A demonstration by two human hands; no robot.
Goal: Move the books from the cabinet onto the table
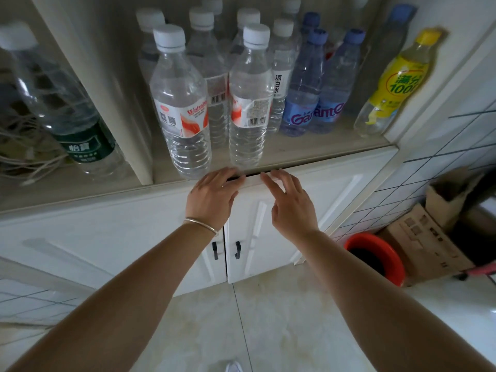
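Note:
No books show in the head view. The white cabinet has two lower doors, the left door [107, 237] and the right door [322, 194], each with a small black handle. A thin dark gap runs along the top edge of the right door. My left hand [213, 197], with a bangle on the wrist, rests on that top edge with its fingertips at the gap. My right hand [291, 205] lies beside it, its fingers straight and touching the same edge. Neither hand holds anything.
Several water bottles [182, 103] stand on the open shelf right above my hands, with a yellow drink bottle [394, 84] at the right. A red bucket [375, 256] and a cardboard box [429, 237] sit on the floor to the right. Tiled floor lies below.

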